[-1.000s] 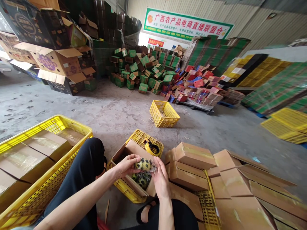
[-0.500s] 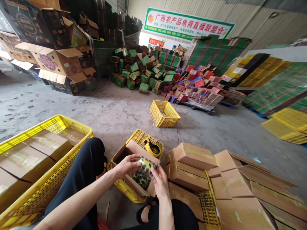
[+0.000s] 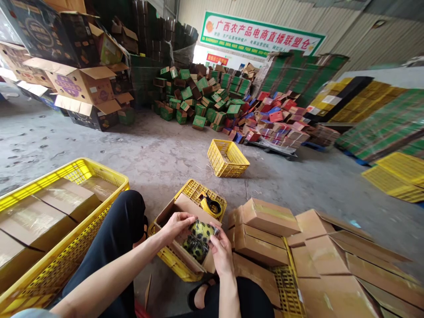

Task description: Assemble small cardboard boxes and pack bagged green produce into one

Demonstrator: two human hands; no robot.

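Observation:
Above an open cardboard box (image 3: 189, 204), my left hand (image 3: 179, 225) and my right hand (image 3: 221, 252) hold a clear-wrapped, yellow-green packet with black spots (image 3: 202, 230) between them. The left fingertips pinch its upper left end; the right thumb and fingers grip the right end. What is inside the wrapping cannot be made out. A similar spotted packet (image 3: 198, 251) lies in the box below, partly covered by the held one. Under the box is an upturned yellow plastic crate (image 3: 188, 187), and on it, just beyond the box, rests a yellow and black tape dispenser (image 3: 211, 206).
A large yellow crate (image 3: 114, 179) holding taped cartons (image 3: 62, 198) stands at left. Cardboard boxes (image 3: 265, 216) are stacked close at right. Ahead on the concrete floor sits another yellow crate (image 3: 228, 161), with heaped green boxes (image 3: 199, 122) and red boxes (image 3: 275, 116) behind.
My left hand has shifted slightly right along the packet's upper edge. The packet has turned a little and shows more of its spotted face. My right hand keeps its grip.

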